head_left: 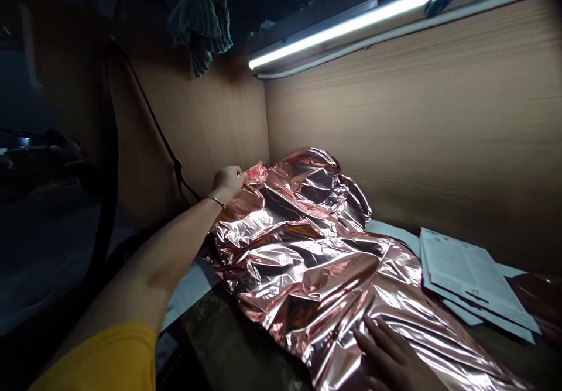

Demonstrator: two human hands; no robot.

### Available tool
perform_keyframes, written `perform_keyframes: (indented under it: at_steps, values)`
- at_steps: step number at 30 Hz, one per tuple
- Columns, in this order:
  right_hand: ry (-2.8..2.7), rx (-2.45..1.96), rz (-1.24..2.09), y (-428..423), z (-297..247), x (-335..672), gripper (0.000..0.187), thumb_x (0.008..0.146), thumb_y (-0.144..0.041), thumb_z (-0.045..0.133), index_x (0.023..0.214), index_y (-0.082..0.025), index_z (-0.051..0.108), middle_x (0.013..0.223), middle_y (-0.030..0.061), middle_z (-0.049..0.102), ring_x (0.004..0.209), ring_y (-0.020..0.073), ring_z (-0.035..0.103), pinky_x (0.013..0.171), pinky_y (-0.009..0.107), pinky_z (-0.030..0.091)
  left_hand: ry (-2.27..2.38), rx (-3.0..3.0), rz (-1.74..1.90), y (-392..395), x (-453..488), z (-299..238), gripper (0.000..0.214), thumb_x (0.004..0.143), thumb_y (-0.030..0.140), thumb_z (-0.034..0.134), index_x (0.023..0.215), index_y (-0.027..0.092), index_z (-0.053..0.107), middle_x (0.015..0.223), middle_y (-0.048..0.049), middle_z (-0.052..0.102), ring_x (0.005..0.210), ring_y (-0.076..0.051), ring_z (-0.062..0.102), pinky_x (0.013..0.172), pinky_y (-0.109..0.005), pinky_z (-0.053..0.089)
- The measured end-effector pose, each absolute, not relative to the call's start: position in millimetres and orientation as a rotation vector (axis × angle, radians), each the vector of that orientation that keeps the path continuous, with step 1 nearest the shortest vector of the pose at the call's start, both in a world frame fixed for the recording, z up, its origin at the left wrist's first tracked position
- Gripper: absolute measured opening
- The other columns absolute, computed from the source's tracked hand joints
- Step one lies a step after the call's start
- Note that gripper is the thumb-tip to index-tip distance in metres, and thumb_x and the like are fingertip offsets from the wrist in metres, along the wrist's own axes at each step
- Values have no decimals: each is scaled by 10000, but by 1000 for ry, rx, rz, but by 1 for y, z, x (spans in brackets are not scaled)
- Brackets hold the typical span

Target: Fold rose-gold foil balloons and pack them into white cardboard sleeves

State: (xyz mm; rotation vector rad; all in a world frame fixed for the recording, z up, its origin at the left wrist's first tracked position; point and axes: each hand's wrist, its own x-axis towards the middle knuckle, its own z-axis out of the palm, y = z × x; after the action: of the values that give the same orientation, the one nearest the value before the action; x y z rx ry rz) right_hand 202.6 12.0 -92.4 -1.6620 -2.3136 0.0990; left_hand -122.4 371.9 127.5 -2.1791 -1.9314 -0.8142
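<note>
A large crumpled sheet of shiny rose-gold foil point(307, 256) lies spread along the work surface. My left hand point(228, 181) reaches far forward with its fingers pinched on the foil's far left corner. A thin bracelet sits on that wrist and a yellow sleeve shows near the bottom edge. My right hand point(390, 356) rests flat on the near part of the foil with the fingers stretched out.
A stack of printed paper sheets point(474, 277) lies at the right on the dark table point(237, 350). Wooden panels point(417, 133) wall the back and left. A lit tube lamp point(351, 25) runs overhead. A greenish cloth point(199, 19) hangs above, and a black cable point(162, 139) crosses the left panel.
</note>
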Motion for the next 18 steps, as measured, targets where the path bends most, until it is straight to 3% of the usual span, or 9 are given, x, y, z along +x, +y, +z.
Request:
perform_keyframes:
  at_steps: [4, 7, 12, 15, 18]
  values:
    - [-2149, -1782, 314, 3, -71, 189, 494, 878, -453, 541, 1353, -320, 553, 1446, 49, 459, 1329, 326, 429, 1039, 464, 457, -1810, -2270, -981, 327, -106, 127, 294, 831, 464, 637, 809, 172, 666, 768, -19, 694, 685, -160, 615, 561, -237, 393]
    - [-1916, -1797, 411, 7, -57, 183, 496, 852, -448, 556, 1299, -243, 618, 1385, 99, 546, 1273, 312, 507, 1030, 454, 461, -1671, -2347, -1065, 296, -96, 114, 243, 841, 397, 631, 769, 165, 645, 737, -11, 683, 650, -143, 589, 555, -228, 368]
    - [-1456, -1596, 576, 56, 3, 179, 466, 873, -547, 510, 1066, -168, 702, 1046, 135, 710, 950, 289, 661, 820, 413, 534, -1322, -2488, -1080, 242, -82, 83, 203, 857, 315, 623, 716, 172, 592, 737, -19, 636, 669, -153, 559, 618, -254, 371]
    - [-1301, -1469, 618, 105, 45, 167, 504, 823, -630, 531, 831, -154, 696, 835, 96, 699, 799, 256, 643, 715, 362, 512, -1080, -2607, -987, 208, -74, 61, 219, 875, 298, 604, 696, 178, 565, 716, -24, 605, 654, -161, 539, 623, -276, 363]
    - [-1291, -1395, 696, 155, 71, 154, 510, 810, -637, 536, 765, -151, 685, 692, 58, 661, 671, 202, 618, 621, 308, 496, -828, -2733, -873, 182, -70, 41, 200, 886, 263, 580, 701, 188, 569, 714, -23, 600, 668, -167, 546, 653, -291, 380]
